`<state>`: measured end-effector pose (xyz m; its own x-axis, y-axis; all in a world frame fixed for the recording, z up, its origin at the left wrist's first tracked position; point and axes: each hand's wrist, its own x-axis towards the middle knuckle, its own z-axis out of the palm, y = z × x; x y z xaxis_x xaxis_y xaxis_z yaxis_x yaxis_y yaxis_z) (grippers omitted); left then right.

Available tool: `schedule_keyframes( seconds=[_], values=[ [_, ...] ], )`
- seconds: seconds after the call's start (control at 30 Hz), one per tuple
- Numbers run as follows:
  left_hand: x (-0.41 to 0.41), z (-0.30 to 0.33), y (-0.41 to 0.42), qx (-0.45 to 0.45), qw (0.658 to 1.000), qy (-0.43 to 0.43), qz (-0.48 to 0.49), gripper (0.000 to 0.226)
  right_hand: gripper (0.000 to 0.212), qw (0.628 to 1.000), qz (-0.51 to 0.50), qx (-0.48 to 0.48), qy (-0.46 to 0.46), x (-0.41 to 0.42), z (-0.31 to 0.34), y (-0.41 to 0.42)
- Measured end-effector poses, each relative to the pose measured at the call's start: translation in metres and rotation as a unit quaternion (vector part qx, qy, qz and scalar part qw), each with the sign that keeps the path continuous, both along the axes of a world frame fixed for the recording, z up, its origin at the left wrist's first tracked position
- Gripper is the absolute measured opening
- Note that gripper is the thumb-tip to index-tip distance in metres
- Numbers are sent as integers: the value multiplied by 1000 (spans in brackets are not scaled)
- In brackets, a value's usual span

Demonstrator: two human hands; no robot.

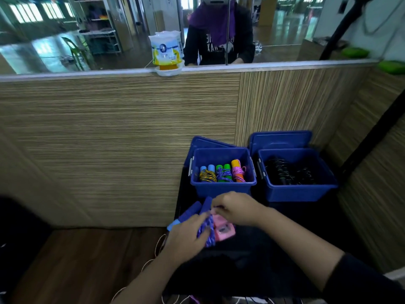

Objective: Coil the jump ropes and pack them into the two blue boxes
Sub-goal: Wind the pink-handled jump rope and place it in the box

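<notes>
Two open blue boxes stand on a dark surface against the wooden wall. The left blue box [222, 187] holds several coiled ropes with blue, green and orange handles. In the right blue box [300, 191] lie dark coiled ropes. In front of the left box, my left hand [184, 235] grips a jump rope with blue-purple handles [192, 210] and its purple patterned cord [207, 231]. My right hand [234, 208] pinches the cord near the top of the handles. A pink handle [223, 230] lies under the cord, beside my left hand.
The boxes' blue lids [280, 139] lean against the wall behind them. Thin white cords [157, 249] trail over the wooden floor at the lower left. A mirror [87, 34] runs above the wall, with a white and yellow packet [166, 51] on its ledge.
</notes>
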<state>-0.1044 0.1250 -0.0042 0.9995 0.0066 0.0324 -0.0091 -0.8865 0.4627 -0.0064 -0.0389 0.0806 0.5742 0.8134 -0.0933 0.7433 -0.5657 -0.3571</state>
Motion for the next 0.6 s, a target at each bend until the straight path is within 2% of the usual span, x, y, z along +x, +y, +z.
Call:
schedule_keyframes(
  seconds=[0.07,0.13,0.23,0.27,0.4,0.53,0.6],
  values=[
    [-7,6,-4,-48,996,-57,-56,45,16,998,-5,13,68,16,-6,-13],
    [-12,11,-3,-71,989,-98,-91,39,14,983,-14,76,167,26,-13,-25],
    [-16,19,-4,-129,984,-97,-73,61,2,948,-32,147,282,30,-16,-29],
    [-16,24,-5,-155,983,-83,-57,67,5,936,-44,166,307,30,-18,-28],
    [-7,30,0,-208,973,-97,4,54,17,912,-108,208,338,31,-37,-30],
    [2,31,8,-234,961,-120,86,48,22,909,-139,182,348,13,-43,-24],
    [6,32,8,-247,949,-138,139,45,17,904,-145,175,361,-5,-44,-12]
  ],
)
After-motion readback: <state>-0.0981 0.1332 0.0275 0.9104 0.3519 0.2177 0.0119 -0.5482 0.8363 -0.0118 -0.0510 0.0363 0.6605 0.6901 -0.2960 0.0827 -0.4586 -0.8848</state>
